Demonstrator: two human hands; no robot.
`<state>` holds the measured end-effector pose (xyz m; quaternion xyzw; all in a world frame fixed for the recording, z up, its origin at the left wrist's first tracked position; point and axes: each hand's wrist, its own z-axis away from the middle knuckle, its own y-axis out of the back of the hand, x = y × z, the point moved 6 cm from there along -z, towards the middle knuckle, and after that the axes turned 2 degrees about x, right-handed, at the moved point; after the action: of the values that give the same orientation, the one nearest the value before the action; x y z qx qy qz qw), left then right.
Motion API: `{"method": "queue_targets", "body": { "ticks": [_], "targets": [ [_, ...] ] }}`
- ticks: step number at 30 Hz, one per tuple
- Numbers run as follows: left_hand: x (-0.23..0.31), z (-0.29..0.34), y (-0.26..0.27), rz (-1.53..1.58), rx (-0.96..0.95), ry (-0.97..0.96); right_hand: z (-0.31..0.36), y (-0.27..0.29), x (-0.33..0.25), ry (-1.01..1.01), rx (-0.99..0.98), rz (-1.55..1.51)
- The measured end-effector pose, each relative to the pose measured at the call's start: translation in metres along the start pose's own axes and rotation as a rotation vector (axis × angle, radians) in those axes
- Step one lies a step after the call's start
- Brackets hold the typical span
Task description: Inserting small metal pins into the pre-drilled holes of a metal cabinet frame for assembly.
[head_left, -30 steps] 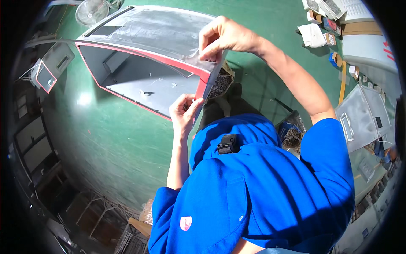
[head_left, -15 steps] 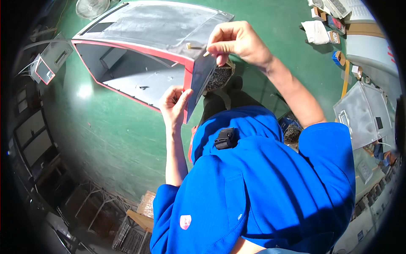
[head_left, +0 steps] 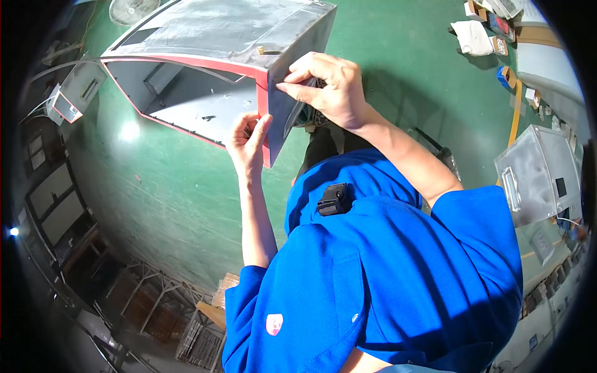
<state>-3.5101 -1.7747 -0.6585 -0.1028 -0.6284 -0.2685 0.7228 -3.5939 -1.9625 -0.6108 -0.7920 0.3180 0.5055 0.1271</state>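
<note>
A grey metal cabinet (head_left: 230, 31) with a red-edged open front lies at the upper left. My left hand (head_left: 247, 146) is closed at its near red upright, the thumb by the red edge and the fingers curled at the opening. Whatever sits between those fingers is too small to make out. My right hand (head_left: 333, 90) pinches thumb and fingertips together at the cabinet's side panel, close to the corner. Its fingers hide what they hold, if anything. On the cabinet's top, near that corner, is a small brass-coloured piece (head_left: 260, 51). A thin dark strip (head_left: 205, 70) curves along the opening's upper edge.
Small dark bits (head_left: 208, 117) lie inside the cabinet. A round fan (head_left: 134, 9) stands behind it on the green floor (head_left: 168, 199). Another grey metal box (head_left: 535, 177) is at the right, with a white bag (head_left: 471, 38) and small cartons beyond. Wooden pieces and racks line the lower left.
My right hand, which pinched a small pale piece, has moved left and slightly down to the side panel. My left hand stays at the red edge. The bucket of small parts is now mostly hidden.
</note>
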Motion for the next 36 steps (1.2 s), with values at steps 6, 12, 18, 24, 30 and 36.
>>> {"method": "queue_targets", "body": {
  "ticks": [6, 12, 18, 24, 30, 36],
  "targets": [
    [-0.011, 0.000, 0.010, -0.069, 0.009, -0.055, 0.008, -0.013, 0.003, 0.027, 0.084, 0.014],
    [-0.011, 0.006, 0.010, -0.019, -0.004, -0.043, 0.019, -0.009, 0.020, -0.274, 0.153, -0.196],
    [-0.002, 0.006, 0.009, -0.197, 0.080, -0.060, 0.154, 0.072, 0.066, -0.551, 0.334, 0.130],
    [0.017, 0.041, 0.015, -0.377, 0.172, -0.252, 0.490, 0.193, 0.116, -1.131, 1.095, -0.055],
    [0.002, 0.012, 0.019, -0.492, 0.149, -0.305, 0.806, 0.316, 0.100, -0.209, 1.777, -0.174],
    [-0.004, -0.007, 0.056, -0.541, 0.234, -0.254, 0.849, 0.410, 0.100, -0.985, 1.783, 0.796]
  ]
}}
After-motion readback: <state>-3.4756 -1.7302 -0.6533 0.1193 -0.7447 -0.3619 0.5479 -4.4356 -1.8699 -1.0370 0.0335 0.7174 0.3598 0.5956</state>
